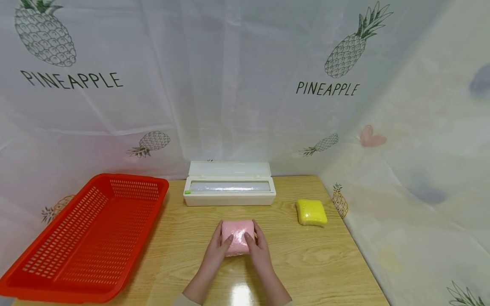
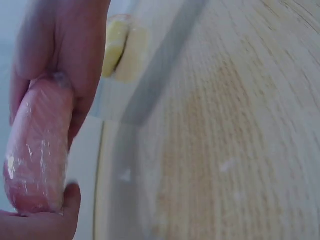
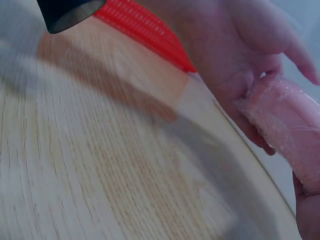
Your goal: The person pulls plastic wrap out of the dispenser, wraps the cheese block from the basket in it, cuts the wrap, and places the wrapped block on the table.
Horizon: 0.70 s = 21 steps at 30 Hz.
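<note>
A pink, soft-looking square block (image 1: pixel 238 236) wrapped in clear plastic film is held between both hands, above the wooden table. My left hand (image 1: pixel 217 250) grips its left side, with the thumb on top. On the right side, my right hand (image 1: pixel 259 250) grips it in the same way. Wrinkled, shiny film shows along the block's edge (image 2: pixel 40 145) in the left wrist view. The right wrist view also shows the wrapped block (image 3: pixel 287 120) between the two hands. What the block is made of cannot be told.
Behind the hands stands a white cling film dispenser (image 1: pixel 229 199) with its lid raised and a film roll inside. A yellow wrapped block (image 1: pixel 311 212) lies to the right. At the left is a red plastic basket (image 1: pixel 143 238). Pineapple-print cloth (image 1: pixel 229 106) hangs behind the table (image 1: pixel 317 272).
</note>
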Each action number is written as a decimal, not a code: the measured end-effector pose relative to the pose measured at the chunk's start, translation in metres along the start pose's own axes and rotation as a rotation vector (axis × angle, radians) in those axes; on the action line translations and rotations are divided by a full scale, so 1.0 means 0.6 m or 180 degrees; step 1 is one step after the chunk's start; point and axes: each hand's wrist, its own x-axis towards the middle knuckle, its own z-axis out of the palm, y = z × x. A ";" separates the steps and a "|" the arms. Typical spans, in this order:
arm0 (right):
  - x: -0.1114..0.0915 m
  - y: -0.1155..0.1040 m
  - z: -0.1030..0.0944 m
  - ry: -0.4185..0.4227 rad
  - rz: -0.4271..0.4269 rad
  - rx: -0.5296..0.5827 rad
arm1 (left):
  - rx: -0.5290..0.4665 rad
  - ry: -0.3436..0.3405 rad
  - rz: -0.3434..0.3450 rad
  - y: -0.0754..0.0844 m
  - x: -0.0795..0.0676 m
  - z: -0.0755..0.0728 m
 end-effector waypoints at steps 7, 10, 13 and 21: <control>0.027 0.030 0.020 0.0247 -0.0156 -0.0037 | 0.0220 0.0040 0.0147 -0.025 0.016 0.002; 0.040 0.043 0.028 0.0331 -0.0277 -0.0046 | 0.0524 0.0048 0.0222 -0.036 0.030 0.002; 0.047 0.054 0.032 0.0316 -0.0271 -0.0255 | 0.0749 0.0065 0.0275 -0.049 0.044 0.001; 0.034 0.030 0.034 -0.0005 -0.0440 -0.0740 | 0.0801 0.0178 0.0307 -0.087 0.062 -0.009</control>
